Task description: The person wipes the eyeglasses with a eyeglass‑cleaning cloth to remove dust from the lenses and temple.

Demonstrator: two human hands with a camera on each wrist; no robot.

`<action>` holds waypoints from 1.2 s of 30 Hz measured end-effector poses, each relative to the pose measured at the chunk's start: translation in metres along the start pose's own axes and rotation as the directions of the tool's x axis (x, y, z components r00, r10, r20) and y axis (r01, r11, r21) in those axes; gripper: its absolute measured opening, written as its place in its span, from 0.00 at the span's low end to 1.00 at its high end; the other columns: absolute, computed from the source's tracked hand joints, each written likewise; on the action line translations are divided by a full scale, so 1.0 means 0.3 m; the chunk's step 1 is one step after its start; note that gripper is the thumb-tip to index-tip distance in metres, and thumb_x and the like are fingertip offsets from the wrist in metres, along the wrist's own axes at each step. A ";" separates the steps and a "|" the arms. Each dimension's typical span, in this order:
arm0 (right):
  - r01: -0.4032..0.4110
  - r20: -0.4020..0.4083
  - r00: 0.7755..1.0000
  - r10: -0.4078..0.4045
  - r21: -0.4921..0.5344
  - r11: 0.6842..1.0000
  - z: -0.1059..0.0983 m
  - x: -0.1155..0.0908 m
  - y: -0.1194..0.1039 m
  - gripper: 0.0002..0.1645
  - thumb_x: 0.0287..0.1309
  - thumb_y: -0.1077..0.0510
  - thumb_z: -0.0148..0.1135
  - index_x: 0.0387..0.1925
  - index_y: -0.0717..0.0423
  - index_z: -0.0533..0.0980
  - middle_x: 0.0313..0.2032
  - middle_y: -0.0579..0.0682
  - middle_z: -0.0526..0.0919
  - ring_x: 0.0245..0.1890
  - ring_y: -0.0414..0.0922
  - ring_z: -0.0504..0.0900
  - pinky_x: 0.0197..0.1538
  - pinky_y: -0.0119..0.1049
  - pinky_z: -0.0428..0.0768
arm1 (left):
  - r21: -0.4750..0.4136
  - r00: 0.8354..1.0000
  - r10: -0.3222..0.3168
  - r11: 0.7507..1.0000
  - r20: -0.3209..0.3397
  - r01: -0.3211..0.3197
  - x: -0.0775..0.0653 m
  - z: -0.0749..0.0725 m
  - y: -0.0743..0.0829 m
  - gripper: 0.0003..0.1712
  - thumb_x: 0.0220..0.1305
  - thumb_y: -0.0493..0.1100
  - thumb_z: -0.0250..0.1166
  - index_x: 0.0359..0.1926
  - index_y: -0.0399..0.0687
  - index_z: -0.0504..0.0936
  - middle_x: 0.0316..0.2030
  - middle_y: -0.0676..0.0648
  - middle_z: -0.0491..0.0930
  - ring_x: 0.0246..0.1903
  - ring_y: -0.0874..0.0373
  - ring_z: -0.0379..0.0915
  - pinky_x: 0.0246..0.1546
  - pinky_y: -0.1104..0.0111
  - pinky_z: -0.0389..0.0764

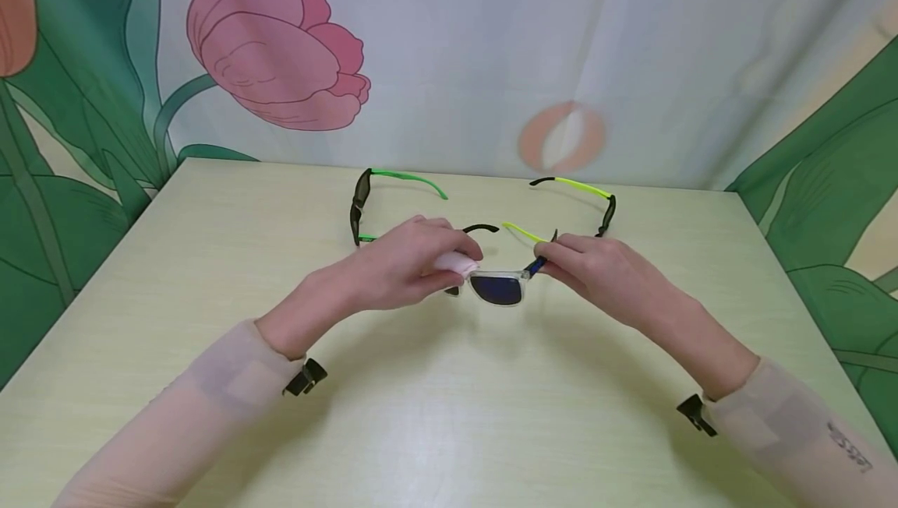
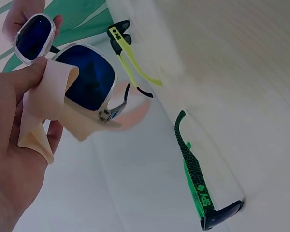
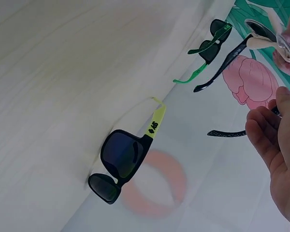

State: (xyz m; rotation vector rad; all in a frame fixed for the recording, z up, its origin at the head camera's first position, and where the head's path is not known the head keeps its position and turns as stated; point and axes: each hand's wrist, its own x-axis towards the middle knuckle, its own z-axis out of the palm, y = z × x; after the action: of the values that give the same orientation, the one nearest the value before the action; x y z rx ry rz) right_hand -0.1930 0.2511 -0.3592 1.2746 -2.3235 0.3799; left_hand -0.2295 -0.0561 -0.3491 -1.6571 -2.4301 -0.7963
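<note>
at the head view's centre, clear-framed sunglasses stretch left to right, held from both ends: the left hand pinches pale cloth at the left lens, the right hand grips the dark temple.

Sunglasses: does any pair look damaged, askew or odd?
Nothing stands out. The green-armed pair and yellow-armed pair rest unfolded on the table; the clear-framed pair, in the left hand (with a cloth) and right hand, shows no visible damage.

Site: screened-off work spot; wider premises undetermined.
Backdrop: flower-printed, hung at rear and sides.
Worktop: pale.
</note>
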 end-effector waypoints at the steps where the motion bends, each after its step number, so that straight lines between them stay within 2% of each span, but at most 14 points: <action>1: -0.007 0.000 1.000 0.007 0.002 1.000 0.000 -0.001 0.000 0.17 0.56 0.66 0.76 0.46 0.59 0.81 0.30 0.46 0.78 0.22 0.39 0.76 0.27 0.35 0.80 | 0.012 1.000 0.017 1.000 -0.009 -0.017 0.001 0.001 0.002 0.14 0.65 0.35 0.72 0.51 0.42 0.83 0.42 0.54 0.84 0.40 0.59 0.76 0.52 0.59 0.74; 4: -0.028 -0.003 1.000 0.028 0.004 1.000 0.002 -0.001 0.002 0.21 0.51 0.69 0.77 0.47 0.61 0.82 0.32 0.47 0.80 0.24 0.41 0.78 0.29 0.36 0.81 | 0.040 0.998 0.062 0.997 -0.024 -0.061 0.003 0.005 0.008 0.14 0.65 0.33 0.71 0.51 0.40 0.82 0.44 0.52 0.84 0.43 0.57 0.78 0.54 0.59 0.74; 9: -0.070 0.003 0.998 0.070 0.019 0.997 0.003 0.002 0.004 0.25 0.52 0.69 0.76 0.54 0.62 0.80 0.33 0.50 0.83 0.27 0.43 0.81 0.30 0.38 0.81 | 0.092 0.994 0.103 0.991 -0.035 -0.099 0.002 0.009 0.017 0.13 0.66 0.30 0.68 0.51 0.39 0.80 0.46 0.49 0.84 0.46 0.54 0.79 0.57 0.61 0.75; 12: -0.179 0.045 0.983 0.176 0.058 0.982 -0.002 0.006 0.003 0.28 0.59 0.67 0.73 0.60 0.62 0.75 0.33 0.49 0.83 0.26 0.41 0.81 0.29 0.37 0.80 | 0.131 0.990 0.130 0.984 -0.049 -0.123 -0.001 0.013 0.016 0.13 0.66 0.29 0.68 0.50 0.39 0.80 0.45 0.50 0.84 0.43 0.54 0.79 0.55 0.61 0.76; 14: -0.290 0.088 0.956 0.281 0.114 0.950 -0.008 0.007 0.002 0.26 0.64 0.65 0.69 0.61 0.63 0.72 0.34 0.48 0.84 0.27 0.40 0.81 0.30 0.37 0.80 | 0.152 0.986 0.151 0.978 -0.064 -0.140 -0.002 0.015 0.016 0.13 0.66 0.29 0.68 0.49 0.39 0.80 0.45 0.50 0.84 0.41 0.55 0.78 0.53 0.61 0.76; 16: -0.422 0.151 0.905 0.398 0.190 0.887 -0.016 0.006 0.000 0.19 0.71 0.61 0.63 0.59 0.63 0.71 0.34 0.47 0.84 0.27 0.40 0.80 0.30 0.37 0.79 | 0.169 0.982 0.170 0.973 -0.080 -0.154 -0.002 0.018 0.016 0.12 0.66 0.29 0.68 0.49 0.39 0.80 0.44 0.50 0.84 0.40 0.55 0.77 0.52 0.61 0.76; 18: -0.539 0.221 0.841 0.493 0.273 0.797 -0.021 0.003 -0.001 0.13 0.75 0.57 0.58 0.54 0.60 0.74 0.33 0.47 0.84 0.27 0.42 0.80 0.31 0.38 0.78 | 0.189 0.978 0.183 0.968 -0.095 -0.163 -0.002 0.020 0.018 0.12 0.65 0.29 0.69 0.48 0.39 0.81 0.43 0.50 0.85 0.39 0.55 0.78 0.51 0.61 0.77; 21: -0.662 0.328 0.750 0.575 0.379 0.647 -0.024 0.002 -0.001 0.16 0.79 0.50 0.52 0.48 0.57 0.78 0.29 0.48 0.82 0.25 0.46 0.78 0.29 0.38 0.76 | 0.245 0.974 0.202 0.954 -0.107 -0.171 -0.003 0.026 0.020 0.12 0.64 0.29 0.70 0.48 0.39 0.81 0.41 0.50 0.85 0.39 0.54 0.79 0.50 0.61 0.77; 23: -0.705 0.384 0.707 0.593 0.443 0.553 -0.019 0.005 -0.002 0.19 0.79 0.46 0.51 0.47 0.56 0.80 0.28 0.51 0.80 0.23 0.47 0.73 0.27 0.37 0.72 | 0.289 0.971 0.213 0.941 -0.105 -0.175 -0.004 0.030 0.026 0.13 0.63 0.29 0.71 0.47 0.39 0.81 0.41 0.50 0.85 0.40 0.54 0.79 0.50 0.60 0.78; 28: -0.721 0.452 0.660 0.600 0.605 0.338 -0.005 0.020 -0.012 0.21 0.79 0.46 0.52 0.49 0.60 0.79 0.28 0.58 0.77 0.20 0.45 0.66 0.26 0.32 0.68 | 0.380 0.969 0.227 0.908 -0.096 -0.176 -0.002 0.039 0.040 0.14 0.62 0.29 0.71 0.47 0.41 0.81 0.40 0.50 0.84 0.42 0.53 0.79 0.46 0.61 0.78; 30: -0.720 0.466 0.644 0.607 0.637 0.275 0.001 0.026 -0.017 0.21 0.78 0.47 0.54 0.50 0.62 0.79 0.28 0.58 0.76 0.21 0.43 0.66 0.26 0.31 0.67 | 0.416 0.968 0.235 0.892 -0.091 -0.177 -0.001 0.043 0.044 0.13 0.63 0.29 0.71 0.47 0.41 0.82 0.39 0.50 0.84 0.41 0.53 0.79 0.45 0.61 0.78; 33: -0.719 0.480 0.626 0.615 0.660 0.216 0.006 0.033 -0.024 0.21 0.77 0.48 0.55 0.48 0.63 0.78 0.28 0.56 0.75 0.22 0.41 0.65 0.26 0.29 0.65 | 0.464 0.964 0.253 0.866 -0.082 -0.188 0.001 0.048 0.052 0.10 0.65 0.31 0.69 0.47 0.40 0.82 0.37 0.50 0.83 0.40 0.53 0.78 0.45 0.62 0.78; 36: -0.706 0.483 0.633 0.605 0.680 0.196 0.009 0.034 -0.028 0.20 0.78 0.50 0.55 0.45 0.66 0.76 0.26 0.54 0.75 0.22 0.41 0.64 0.26 0.29 0.63 | 0.491 0.962 0.262 0.849 -0.070 -0.196 0.000 0.053 0.053 0.09 0.66 0.31 0.69 0.46 0.40 0.81 0.36 0.50 0.82 0.39 0.54 0.77 0.46 0.63 0.77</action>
State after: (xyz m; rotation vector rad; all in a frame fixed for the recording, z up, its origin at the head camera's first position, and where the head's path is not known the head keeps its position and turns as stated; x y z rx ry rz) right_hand -0.1914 0.2380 -0.3560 0.3962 -2.7603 2.0011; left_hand -0.2119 -0.0443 -0.3571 -1.5863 -2.0558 -0.2271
